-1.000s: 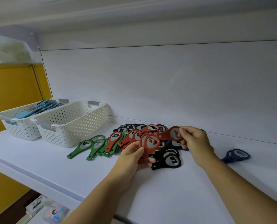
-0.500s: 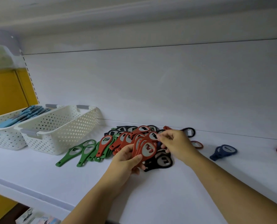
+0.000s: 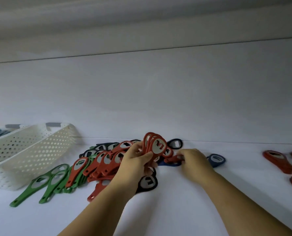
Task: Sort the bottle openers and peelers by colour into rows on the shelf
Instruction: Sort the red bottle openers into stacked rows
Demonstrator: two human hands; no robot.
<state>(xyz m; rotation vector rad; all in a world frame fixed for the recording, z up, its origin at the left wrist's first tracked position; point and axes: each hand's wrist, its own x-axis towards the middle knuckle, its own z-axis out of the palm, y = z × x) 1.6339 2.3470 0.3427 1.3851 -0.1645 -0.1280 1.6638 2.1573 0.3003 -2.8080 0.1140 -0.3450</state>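
Partway through the sort, the left hand is gripping a red stack while the right hand is pinching another red opener off the mixed pile between them; a few reds are lying well right, greens far left, rows seemingly only starting on the shelf.

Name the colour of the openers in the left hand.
The openers are red; head view shows it.
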